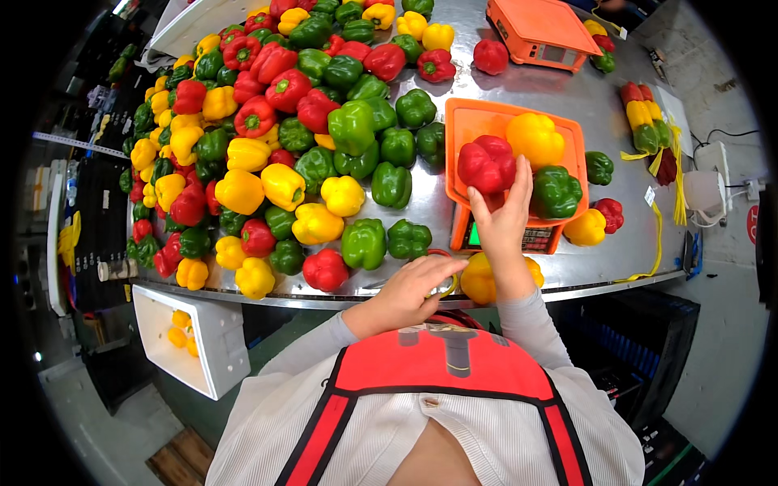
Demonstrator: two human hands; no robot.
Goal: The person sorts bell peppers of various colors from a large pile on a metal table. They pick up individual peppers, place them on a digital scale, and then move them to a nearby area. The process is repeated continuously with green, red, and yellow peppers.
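Note:
My right hand (pixel 504 212) reaches over the orange tray (pixel 453 146) of a digital scale (pixel 550 240), its fingers spread against a red bell pepper (pixel 486 163). A yellow bell pepper (pixel 536 140) and a green one (pixel 555 192) lie on the same tray. By the table's near edge, my left hand (pixel 419 282) is beside scissors with red and yellow handles (pixel 448 285), partly hidden beneath it; whether it grips them I cannot tell. More yellow peppers (pixel 479 279) sit below the scale, partly behind my right forearm.
A large heap of red, yellow and green peppers (pixel 285 91) covers the steel table's left side. Another orange scale (pixel 541 30) stands at the back. Packed peppers (pixel 641 118) and yellow ties (pixel 658 243) lie at right. A white foam box (pixel 225 340) holding yellow peppers is below the table.

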